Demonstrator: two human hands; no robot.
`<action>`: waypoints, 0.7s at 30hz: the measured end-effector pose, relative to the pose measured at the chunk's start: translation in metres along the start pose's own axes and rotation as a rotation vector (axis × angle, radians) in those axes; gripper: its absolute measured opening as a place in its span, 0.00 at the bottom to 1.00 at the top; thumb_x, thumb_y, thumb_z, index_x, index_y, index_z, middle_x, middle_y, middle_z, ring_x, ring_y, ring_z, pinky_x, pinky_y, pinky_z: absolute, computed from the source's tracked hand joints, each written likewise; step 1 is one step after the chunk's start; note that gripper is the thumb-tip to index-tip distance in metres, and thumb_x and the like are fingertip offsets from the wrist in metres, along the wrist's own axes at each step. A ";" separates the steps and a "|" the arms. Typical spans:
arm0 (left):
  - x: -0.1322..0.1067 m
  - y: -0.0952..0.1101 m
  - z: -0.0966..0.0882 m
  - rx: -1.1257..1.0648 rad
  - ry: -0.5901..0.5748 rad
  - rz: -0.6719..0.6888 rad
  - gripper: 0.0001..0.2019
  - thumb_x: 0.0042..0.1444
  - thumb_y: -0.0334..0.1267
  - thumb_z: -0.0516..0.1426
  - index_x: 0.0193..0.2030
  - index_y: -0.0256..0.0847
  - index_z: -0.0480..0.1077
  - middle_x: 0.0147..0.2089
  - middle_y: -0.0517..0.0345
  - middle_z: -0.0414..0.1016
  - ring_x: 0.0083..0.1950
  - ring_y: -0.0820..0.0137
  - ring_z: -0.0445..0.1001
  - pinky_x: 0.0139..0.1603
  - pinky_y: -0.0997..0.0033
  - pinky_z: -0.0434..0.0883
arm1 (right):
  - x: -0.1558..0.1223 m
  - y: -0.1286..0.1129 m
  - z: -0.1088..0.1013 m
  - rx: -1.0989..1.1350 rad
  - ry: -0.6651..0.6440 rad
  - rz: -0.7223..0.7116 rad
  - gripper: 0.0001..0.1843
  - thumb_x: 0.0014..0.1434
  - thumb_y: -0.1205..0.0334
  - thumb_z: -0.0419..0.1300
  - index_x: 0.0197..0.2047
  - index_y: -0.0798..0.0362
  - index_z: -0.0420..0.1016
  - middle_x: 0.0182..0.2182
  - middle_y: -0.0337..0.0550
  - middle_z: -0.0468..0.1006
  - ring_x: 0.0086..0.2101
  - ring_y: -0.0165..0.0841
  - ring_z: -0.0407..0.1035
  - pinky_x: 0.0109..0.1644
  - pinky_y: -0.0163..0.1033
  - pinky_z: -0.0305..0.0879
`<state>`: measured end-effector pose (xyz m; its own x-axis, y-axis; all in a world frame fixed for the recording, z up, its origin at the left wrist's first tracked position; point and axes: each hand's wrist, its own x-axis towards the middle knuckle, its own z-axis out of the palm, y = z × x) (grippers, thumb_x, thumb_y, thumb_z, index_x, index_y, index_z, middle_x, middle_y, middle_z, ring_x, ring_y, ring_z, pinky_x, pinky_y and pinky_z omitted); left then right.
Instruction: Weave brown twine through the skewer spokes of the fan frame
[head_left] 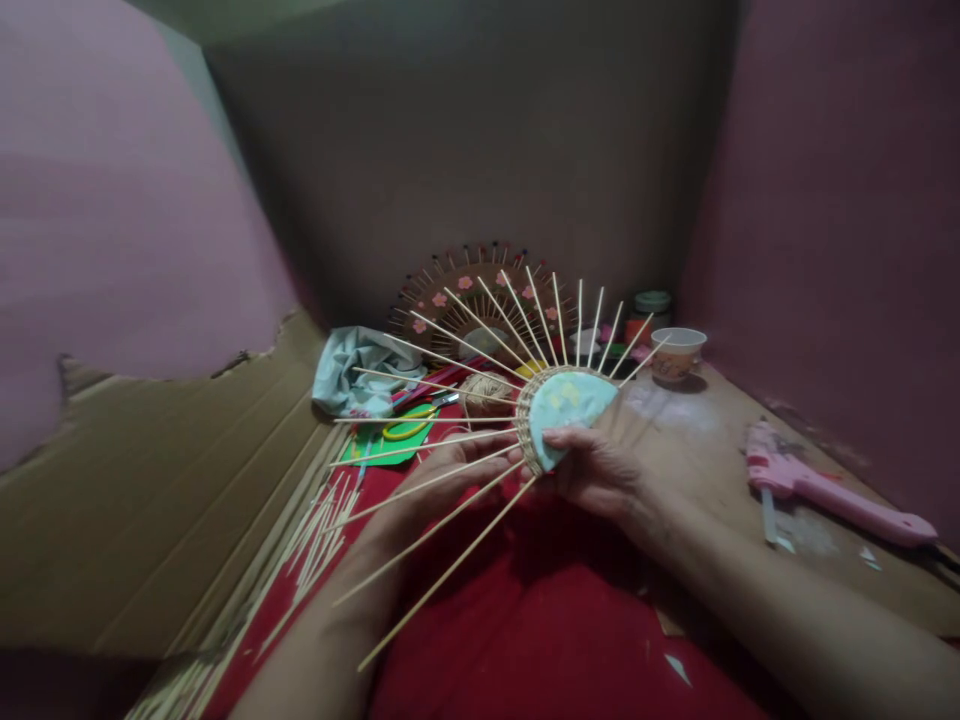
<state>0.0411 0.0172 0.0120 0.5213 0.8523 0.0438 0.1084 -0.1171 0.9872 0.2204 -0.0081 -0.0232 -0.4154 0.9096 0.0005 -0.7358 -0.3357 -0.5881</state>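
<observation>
While the right hand [600, 472] grips a pale blue half-disc [574, 400] by its straight edge, thumb on its face, above a red cloth [480, 620], the left hand [450, 467] is at its twine-woven rim [523, 425], among radiating sticks [447, 573]; whether it grips, I cannot tell. Beyond sit a twine ball [486, 393] and yellow-handled scissors [433, 407]; rightward, a pink glue gun [825, 490] rests on a brown board [705, 470].

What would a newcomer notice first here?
First, the pale-blue half-disc with a woven tan rim, in the centre, thin pale wooden sticks fanning out from it. Behind it, a brown arched piece dotted with pink flowers stands near the dark back wall. To the right, a pink plastic glue gun lies on a brown board.
</observation>
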 end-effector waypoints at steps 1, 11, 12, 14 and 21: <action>-0.001 0.000 -0.003 0.031 -0.016 -0.006 0.07 0.42 0.38 0.61 0.30 0.39 0.75 0.34 0.51 0.76 0.36 0.63 0.72 0.33 0.67 0.67 | 0.000 -0.001 0.000 -0.018 0.013 -0.021 0.08 0.48 0.72 0.55 0.34 0.58 0.71 0.24 0.43 0.77 0.25 0.31 0.70 0.35 0.39 0.67; 0.000 -0.005 -0.069 -0.032 -0.017 -0.118 0.07 0.41 0.36 0.62 0.26 0.34 0.71 0.20 0.61 0.63 0.19 0.80 0.57 0.18 0.78 0.51 | 0.003 -0.005 0.000 -0.140 0.096 -0.200 0.06 0.50 0.72 0.54 0.33 0.60 0.70 0.24 0.46 0.78 0.24 0.32 0.71 0.31 0.38 0.67; 0.002 -0.009 -0.074 -0.061 -0.031 -0.117 0.08 0.40 0.35 0.62 0.26 0.33 0.71 0.20 0.61 0.62 0.18 0.81 0.55 0.17 0.78 0.50 | 0.003 -0.005 0.000 -0.132 0.123 -0.213 0.06 0.49 0.72 0.55 0.32 0.59 0.70 0.24 0.45 0.78 0.23 0.33 0.71 0.30 0.38 0.68; 0.004 -0.016 -0.082 -0.099 -0.048 -0.100 0.08 0.38 0.35 0.63 0.25 0.34 0.70 0.19 0.62 0.61 0.17 0.82 0.54 0.17 0.79 0.48 | 0.005 -0.007 0.000 -0.122 0.177 -0.242 0.07 0.46 0.73 0.56 0.31 0.59 0.70 0.22 0.44 0.78 0.23 0.34 0.71 0.28 0.40 0.69; 0.012 -0.028 -0.102 -0.064 0.019 -0.085 0.08 0.41 0.35 0.62 0.25 0.33 0.69 0.17 0.64 0.60 0.17 0.82 0.54 0.17 0.79 0.52 | 0.011 -0.009 -0.011 -0.145 0.269 -0.362 0.07 0.43 0.72 0.59 0.30 0.57 0.71 0.21 0.42 0.77 0.21 0.33 0.71 0.28 0.40 0.71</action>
<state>-0.0421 0.0827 0.0001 0.4958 0.8676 -0.0385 0.0970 -0.0113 0.9952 0.2286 0.0078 -0.0267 0.0216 0.9994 0.0285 -0.7174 0.0354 -0.6957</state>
